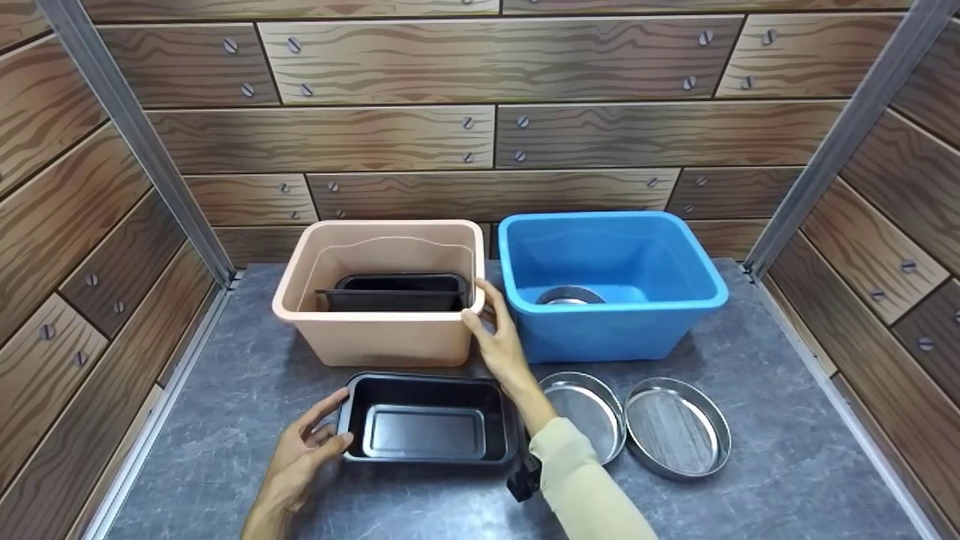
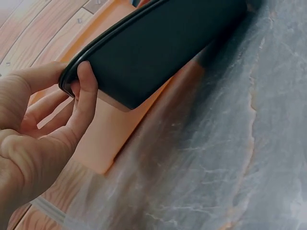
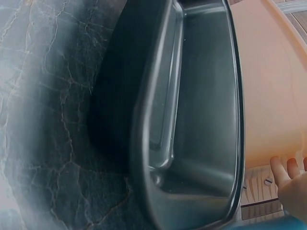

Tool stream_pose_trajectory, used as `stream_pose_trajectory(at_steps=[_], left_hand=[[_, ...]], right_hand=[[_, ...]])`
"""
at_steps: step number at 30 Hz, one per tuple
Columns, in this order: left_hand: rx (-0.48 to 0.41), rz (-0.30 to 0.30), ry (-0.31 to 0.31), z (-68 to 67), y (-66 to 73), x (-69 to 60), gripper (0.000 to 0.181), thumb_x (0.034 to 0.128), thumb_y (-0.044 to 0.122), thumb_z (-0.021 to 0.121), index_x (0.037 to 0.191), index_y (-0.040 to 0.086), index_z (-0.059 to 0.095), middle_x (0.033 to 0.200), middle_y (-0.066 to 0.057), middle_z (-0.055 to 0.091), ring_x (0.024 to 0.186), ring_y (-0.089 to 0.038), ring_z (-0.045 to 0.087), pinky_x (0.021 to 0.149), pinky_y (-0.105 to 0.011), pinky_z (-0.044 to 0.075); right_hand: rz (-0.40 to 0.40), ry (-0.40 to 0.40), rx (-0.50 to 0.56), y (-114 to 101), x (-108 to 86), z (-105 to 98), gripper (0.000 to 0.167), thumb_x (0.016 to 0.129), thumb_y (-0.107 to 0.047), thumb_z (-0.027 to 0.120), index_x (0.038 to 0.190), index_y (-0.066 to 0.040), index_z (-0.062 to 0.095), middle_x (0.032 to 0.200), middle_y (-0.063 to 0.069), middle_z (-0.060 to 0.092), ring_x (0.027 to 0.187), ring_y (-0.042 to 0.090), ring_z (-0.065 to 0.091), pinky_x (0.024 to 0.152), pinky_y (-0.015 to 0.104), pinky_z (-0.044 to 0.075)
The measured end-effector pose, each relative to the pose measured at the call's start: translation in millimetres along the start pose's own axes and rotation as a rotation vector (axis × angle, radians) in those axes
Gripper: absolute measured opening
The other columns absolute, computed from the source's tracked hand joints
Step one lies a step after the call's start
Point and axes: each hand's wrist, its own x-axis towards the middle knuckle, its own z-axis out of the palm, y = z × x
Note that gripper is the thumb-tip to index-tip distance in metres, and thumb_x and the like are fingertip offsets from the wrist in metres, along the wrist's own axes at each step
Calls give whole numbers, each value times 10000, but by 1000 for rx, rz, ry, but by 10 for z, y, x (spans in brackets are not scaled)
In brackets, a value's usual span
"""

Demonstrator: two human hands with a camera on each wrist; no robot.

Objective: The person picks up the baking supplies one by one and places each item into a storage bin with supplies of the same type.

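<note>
My left hand (image 1: 296, 454) grips the left end of a black loaf pan (image 1: 427, 431), thumb on one side of the rim and fingers at the other. In the left wrist view the loaf pan (image 2: 158, 52) appears held above the tabletop. My right hand (image 1: 499, 337) holds the front right corner of the tan bin (image 1: 382, 341), its thumb near the front rim and its fingers along the right side. Those fingers show at the edge of the right wrist view, against the tan bin (image 3: 273, 86). Inside the bin are dark loaf pans (image 1: 397, 300), one standing on edge.
To the right stands a blue bin (image 1: 600, 330) with a round metal pan (image 1: 570, 295) inside. Two round metal pans (image 1: 581, 412) lie on the grey tabletop (image 1: 202, 450) in front of it; my right forearm passes beside the nearer one. Wood-patterned walls (image 1: 390, 139) enclose the table.
</note>
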Motion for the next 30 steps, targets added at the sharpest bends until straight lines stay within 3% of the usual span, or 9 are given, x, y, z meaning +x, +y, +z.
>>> stream_pose_trajectory(at_steps=[7, 12, 15, 25, 30], left_hand=[[37, 12, 22, -6, 32, -31, 662, 855, -114, 754, 1473, 38, 571, 1489, -97, 522, 848, -169, 651, 647, -214, 570], [23, 26, 22, 9, 70, -57, 637, 867, -144, 715, 1469, -3, 558, 1473, -116, 543, 991, -312, 710, 719, -280, 627], [26, 43, 22, 18, 96, -69, 636, 870, -149, 706, 1471, -11, 552, 1455, -122, 557, 1008, -345, 715, 729, -304, 637], [77, 34, 82, -19, 142, -93, 621, 871, -111, 740, 1454, 47, 598, 1413, 0, 615, 782, -157, 665, 609, -271, 591], [116, 57, 109, -69, 177, -116, 611, 870, -100, 746, 1446, 47, 607, 1372, 40, 653, 877, -178, 695, 651, -230, 579]], right_hand=[[-9, 0, 21, 13, -7, 3, 621, 1012, -98, 666, 1575, -69, 407, 1571, 211, 429, 1350, 367, 481, 1191, 578, 380], [10, -3, 0, 3, -9, -4, 605, 1015, -126, 671, 1569, -103, 427, 1529, 148, 479, 1320, 289, 506, 1192, 499, 396], [7, -3, -1, -7, -11, -2, 595, 1013, -141, 678, 1560, -114, 444, 1503, 124, 509, 1316, 264, 514, 1196, 511, 390], [3, -1, -9, 0, -15, -4, 591, 1019, -155, 671, 1562, -119, 441, 1527, 131, 499, 1319, 268, 519, 1193, 568, 380], [9, 0, -1, -9, -18, -2, 591, 1019, -146, 671, 1563, -134, 442, 1513, 124, 508, 1291, 251, 527, 1187, 524, 398]])
